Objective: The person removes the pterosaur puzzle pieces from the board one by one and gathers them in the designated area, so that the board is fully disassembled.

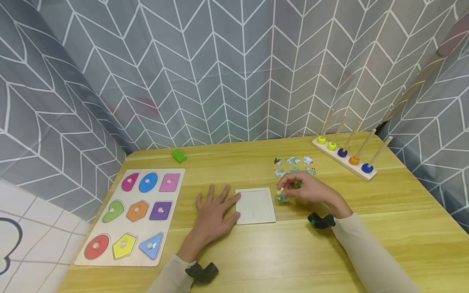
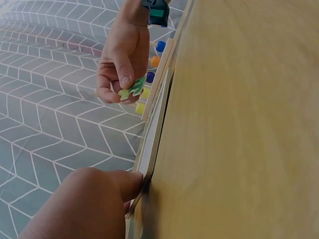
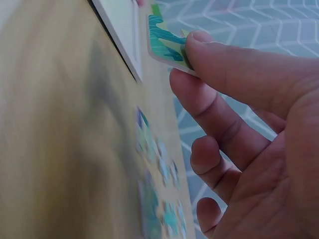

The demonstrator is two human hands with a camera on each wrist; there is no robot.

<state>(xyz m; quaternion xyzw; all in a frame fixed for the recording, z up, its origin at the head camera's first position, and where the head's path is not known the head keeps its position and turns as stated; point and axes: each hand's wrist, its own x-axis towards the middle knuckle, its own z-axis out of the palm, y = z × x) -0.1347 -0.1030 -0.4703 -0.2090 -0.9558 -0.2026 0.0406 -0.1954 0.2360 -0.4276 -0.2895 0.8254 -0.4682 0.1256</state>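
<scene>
A green and yellow jigsaw piece (image 1: 281, 196) is pinched between the thumb and index finger of my right hand (image 1: 307, 187), held just right of a square white puzzle tray (image 1: 255, 206). In the right wrist view the piece (image 3: 169, 44) shows a rounded corner and teal leaf shapes. My left hand (image 1: 214, 215) lies with fingers spread on the table, its thumb and index fingertips touching the tray's left edge. Beyond my right hand lie several loose jigsaw pieces (image 1: 293, 160) in rows, the nearest partly hidden behind the hand.
On the left lies a wooden shape board (image 1: 137, 228) with coloured knobbed shapes. A green block (image 1: 178, 156) sits near the back edge. A peg stand (image 1: 344, 158) with coloured rings stands at the back right. A patterned curtain (image 1: 234, 73) hangs behind the table.
</scene>
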